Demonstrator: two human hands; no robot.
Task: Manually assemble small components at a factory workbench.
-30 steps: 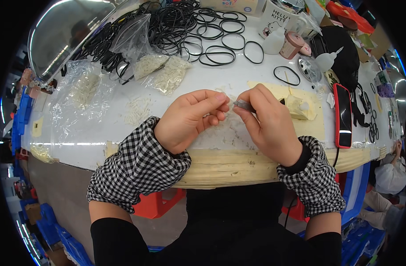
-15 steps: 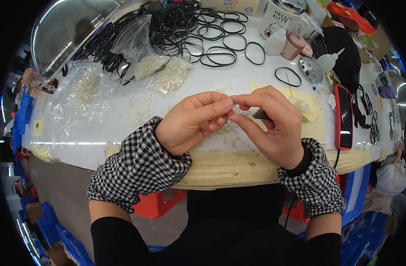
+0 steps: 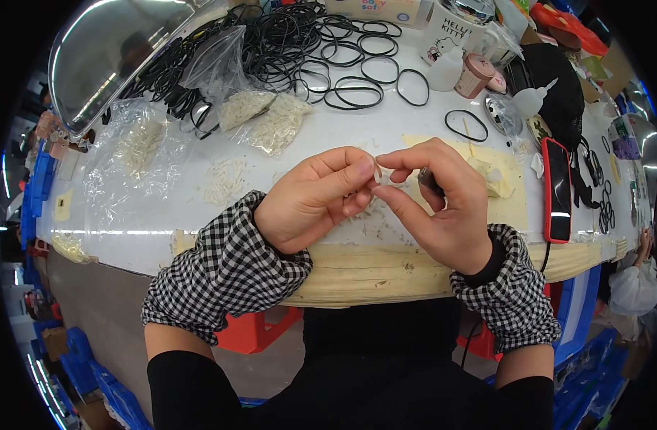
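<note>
Thumb and index finger of my left hand (image 3: 317, 193) are pinched on a tiny pale piece (image 3: 378, 172), too small to make out fully. Close beside it is my right hand (image 3: 443, 204), its thumb and index fingertips slightly apart around that piece. The curled fingers of the right hand also hold a small dark flat object (image 3: 430, 182), mostly hidden, of a kind I cannot tell. Small white tube-like bits (image 3: 224, 180) lie scattered on the white table left of my hands, and more lie beneath my fingers.
Clear bags of white bits (image 3: 277, 125) and a spread plastic sheet (image 3: 138, 147) lie to the left. Behind are a heap of black bands (image 3: 249, 43) and several loose loops. A red-cased phone (image 3: 556, 190), a squeeze bottle (image 3: 444, 68) and a yellow sheet (image 3: 507, 204) are on the right.
The dark object in my right hand has tilted more upright. My right index finger has lifted slightly from the left fingertips, and the pale piece shows more between them.
</note>
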